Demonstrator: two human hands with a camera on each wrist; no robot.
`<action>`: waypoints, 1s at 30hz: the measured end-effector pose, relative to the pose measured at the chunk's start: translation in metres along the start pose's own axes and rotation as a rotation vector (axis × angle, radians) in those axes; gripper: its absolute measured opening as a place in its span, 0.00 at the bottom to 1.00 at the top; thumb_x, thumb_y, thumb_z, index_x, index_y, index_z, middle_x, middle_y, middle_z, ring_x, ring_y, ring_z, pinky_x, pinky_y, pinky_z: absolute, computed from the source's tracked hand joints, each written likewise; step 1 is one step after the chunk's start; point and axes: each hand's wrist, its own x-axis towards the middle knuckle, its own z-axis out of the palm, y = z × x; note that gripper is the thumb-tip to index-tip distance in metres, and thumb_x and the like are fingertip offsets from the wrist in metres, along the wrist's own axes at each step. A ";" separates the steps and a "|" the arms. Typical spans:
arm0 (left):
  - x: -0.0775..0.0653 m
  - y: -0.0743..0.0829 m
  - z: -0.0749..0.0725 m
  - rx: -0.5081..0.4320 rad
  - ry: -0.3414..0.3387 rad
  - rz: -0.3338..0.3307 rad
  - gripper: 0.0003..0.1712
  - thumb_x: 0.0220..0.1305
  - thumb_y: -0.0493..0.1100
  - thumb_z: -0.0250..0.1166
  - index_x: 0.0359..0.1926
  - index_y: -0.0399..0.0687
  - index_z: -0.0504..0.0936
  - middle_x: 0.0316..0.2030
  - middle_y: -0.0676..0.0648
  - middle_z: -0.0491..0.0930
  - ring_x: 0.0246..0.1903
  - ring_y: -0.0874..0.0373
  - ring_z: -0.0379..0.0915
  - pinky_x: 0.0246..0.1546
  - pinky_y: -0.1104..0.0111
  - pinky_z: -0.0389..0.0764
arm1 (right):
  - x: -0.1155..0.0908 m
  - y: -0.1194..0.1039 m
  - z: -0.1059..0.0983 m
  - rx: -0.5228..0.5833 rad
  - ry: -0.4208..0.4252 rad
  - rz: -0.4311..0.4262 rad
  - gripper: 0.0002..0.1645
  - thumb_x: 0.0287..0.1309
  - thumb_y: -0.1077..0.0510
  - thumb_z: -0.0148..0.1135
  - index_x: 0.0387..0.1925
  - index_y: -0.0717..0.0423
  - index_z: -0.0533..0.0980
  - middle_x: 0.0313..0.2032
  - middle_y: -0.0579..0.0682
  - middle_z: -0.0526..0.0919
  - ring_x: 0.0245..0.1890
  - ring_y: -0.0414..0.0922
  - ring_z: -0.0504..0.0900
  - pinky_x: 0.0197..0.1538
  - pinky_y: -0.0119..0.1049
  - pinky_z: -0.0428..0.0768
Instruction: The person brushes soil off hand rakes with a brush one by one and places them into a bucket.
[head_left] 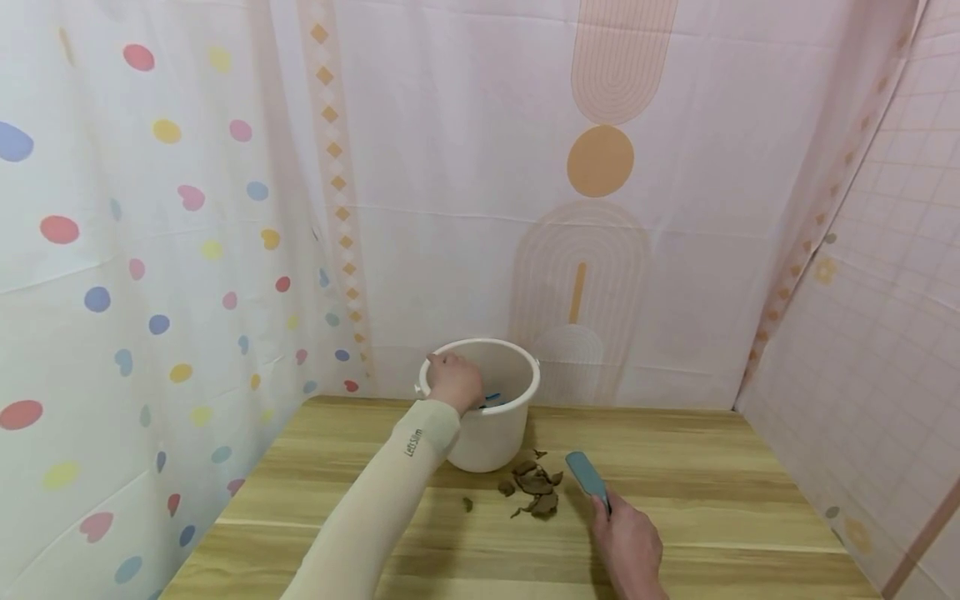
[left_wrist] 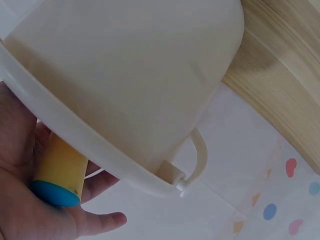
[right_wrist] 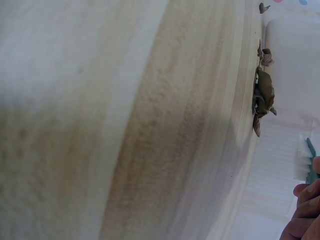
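My left hand (head_left: 456, 383) reaches over the near-left rim of a white bucket (head_left: 487, 440). In the left wrist view, a yellow cylindrical handle (left_wrist: 62, 162) with a blue end lies against the palm of that hand (left_wrist: 30, 200), fingers around it; its far part is hidden by the bucket wall. Something blue (head_left: 492, 398) shows inside the bucket. My right hand (head_left: 630, 537) grips a teal-backed brush (head_left: 587, 475) above the table; its white bristles appear in the right wrist view. Left of the brush lie brown curled scraps (head_left: 536, 482) resembling dry leaves.
The wood-grain table (head_left: 697, 500) ends at a printed curtain (head_left: 435, 275) close behind the bucket. A dotted curtain (head_left: 187, 333) hangs on the left, and a checked one (head_left: 885, 350) on the right. One small scrap (head_left: 468, 504) lies apart, before the bucket.
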 end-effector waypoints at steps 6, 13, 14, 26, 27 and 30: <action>-0.001 0.002 0.002 0.005 0.016 -0.001 0.23 0.64 0.48 0.59 0.52 0.35 0.82 0.56 0.33 0.77 0.60 0.36 0.67 0.61 0.35 0.56 | 0.001 0.000 0.000 -0.003 -0.011 0.018 0.16 0.67 0.51 0.60 0.43 0.61 0.81 0.24 0.52 0.81 0.19 0.46 0.72 0.20 0.43 0.68; -0.001 0.001 0.001 0.006 0.003 -0.003 0.21 0.67 0.47 0.57 0.52 0.37 0.82 0.56 0.34 0.77 0.61 0.37 0.67 0.62 0.35 0.56 | 0.002 0.001 -0.003 -0.007 -0.004 0.029 0.14 0.67 0.51 0.59 0.37 0.60 0.81 0.20 0.49 0.77 0.18 0.45 0.71 0.19 0.41 0.66; -0.001 0.001 0.001 0.007 -0.001 -0.003 0.21 0.67 0.48 0.58 0.52 0.37 0.82 0.56 0.34 0.77 0.61 0.37 0.67 0.62 0.35 0.56 | 0.002 0.001 -0.003 -0.008 0.000 0.023 0.14 0.67 0.51 0.59 0.36 0.60 0.81 0.19 0.49 0.76 0.17 0.45 0.70 0.19 0.40 0.65; -0.010 -0.004 -0.008 -0.012 0.038 0.053 0.22 0.61 0.50 0.64 0.51 0.40 0.83 0.56 0.35 0.77 0.61 0.37 0.67 0.62 0.35 0.55 | 0.004 0.000 -0.009 -0.014 0.013 0.029 0.18 0.64 0.53 0.56 0.18 0.49 0.67 0.14 0.45 0.66 0.16 0.45 0.67 0.18 0.39 0.62; -0.011 -0.005 -0.009 -0.014 0.046 0.057 0.22 0.61 0.51 0.65 0.50 0.40 0.83 0.56 0.35 0.77 0.60 0.37 0.68 0.62 0.35 0.55 | 0.005 -0.001 -0.009 -0.013 0.018 0.029 0.18 0.63 0.54 0.56 0.18 0.49 0.66 0.15 0.46 0.67 0.17 0.45 0.67 0.18 0.40 0.63; -0.016 -0.010 -0.012 -0.052 0.082 0.057 0.19 0.59 0.50 0.66 0.44 0.40 0.85 0.52 0.34 0.79 0.57 0.38 0.71 0.61 0.35 0.58 | 0.005 -0.002 -0.011 -0.015 0.028 0.029 0.17 0.60 0.55 0.56 0.17 0.49 0.65 0.16 0.47 0.69 0.17 0.47 0.68 0.18 0.42 0.64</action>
